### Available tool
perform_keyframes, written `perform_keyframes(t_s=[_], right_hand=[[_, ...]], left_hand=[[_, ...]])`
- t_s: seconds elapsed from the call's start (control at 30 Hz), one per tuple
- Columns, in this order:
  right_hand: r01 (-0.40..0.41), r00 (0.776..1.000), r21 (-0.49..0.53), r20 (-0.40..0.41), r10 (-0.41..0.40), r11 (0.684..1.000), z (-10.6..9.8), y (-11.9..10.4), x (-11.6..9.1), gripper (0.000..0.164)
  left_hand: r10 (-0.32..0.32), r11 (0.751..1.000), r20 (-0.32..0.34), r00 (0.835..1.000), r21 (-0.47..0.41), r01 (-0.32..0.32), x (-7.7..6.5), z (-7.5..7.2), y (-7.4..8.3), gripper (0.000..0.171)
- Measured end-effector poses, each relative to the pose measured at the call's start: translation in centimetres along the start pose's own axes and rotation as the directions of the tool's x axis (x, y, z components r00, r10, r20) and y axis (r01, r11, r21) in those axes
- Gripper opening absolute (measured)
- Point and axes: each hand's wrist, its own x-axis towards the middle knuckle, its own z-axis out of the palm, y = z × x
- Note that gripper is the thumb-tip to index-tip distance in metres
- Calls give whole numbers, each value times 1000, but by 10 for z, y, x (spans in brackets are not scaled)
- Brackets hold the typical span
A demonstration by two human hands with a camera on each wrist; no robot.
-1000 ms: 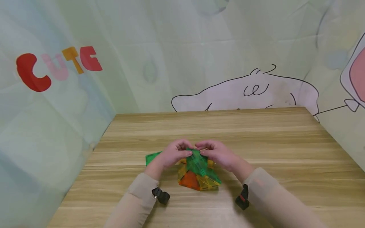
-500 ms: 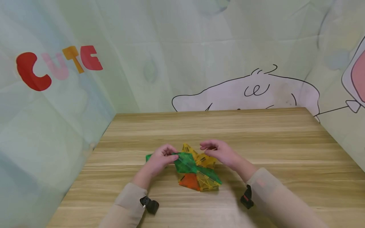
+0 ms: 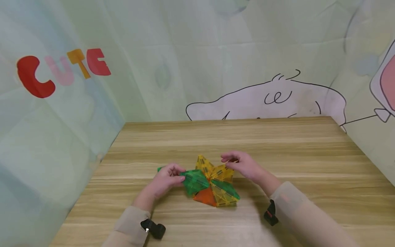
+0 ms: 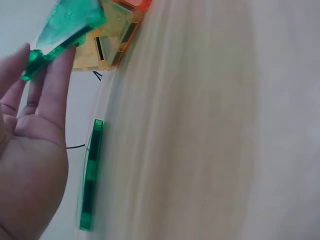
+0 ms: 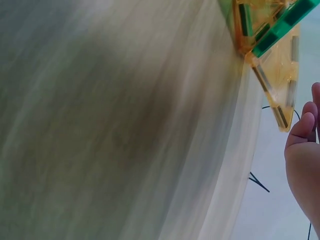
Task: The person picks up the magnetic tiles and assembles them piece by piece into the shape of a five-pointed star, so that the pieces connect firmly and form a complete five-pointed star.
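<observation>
In the head view my left hand [image 3: 168, 180] pinches the outer corner of a translucent green magnetic tile [image 3: 195, 181] between thumb and fingers. The tile slants at the left of a star-like build of magnetic tiles. An orange tile [image 3: 206, 197] forms the front, beside a yellow tile [image 3: 225, 195] and a darker green tile [image 3: 226, 188]. Yellow tiles stick up at the back [image 3: 203, 166] and right. My right hand [image 3: 245, 166] hovers by the right yellow tile [image 5: 280, 85], fingers loosely bent, holding nothing; its thumb is close to that tile's tip.
A loose green tile [image 4: 91, 175] lies flat on the wooden table [image 3: 277, 137], mostly hidden behind my left hand in the head view. A printed cloth backdrop [image 3: 148, 51] rises behind and beside the table.
My left hand has drawn the green tile left and down from the build's top, uncovering the yellow tiles. My right hand has let go of it and moved slightly right.
</observation>
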Motion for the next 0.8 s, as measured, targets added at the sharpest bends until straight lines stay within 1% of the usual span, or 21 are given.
perform_keyframes(t_s=[0.17,0.27,0.37,0.57,0.8], right_hand=[[29,1000,-62,4,-29,998,-2,4,-1,35],[42,999,-120,10,-41,992,-2,6,-2,35],[41,999,-148,14,-40,988,-2,9,-2,34],[31,999,-147,16,-29,989,-2,9,-3,34],[4,1000,-143,9,-3,990,-3,7,-4,34]], left_hand=[[-39,999,-37,999,-17,38,-4,0,-5,27],[-41,999,-44,998,13,42,-5,1,-6,28],[-44,998,-52,998,53,46,-6,2,-6,28],[-64,992,-69,996,106,71,-10,1,-6,25],[-81,988,-45,996,127,86,-13,-1,-4,24]])
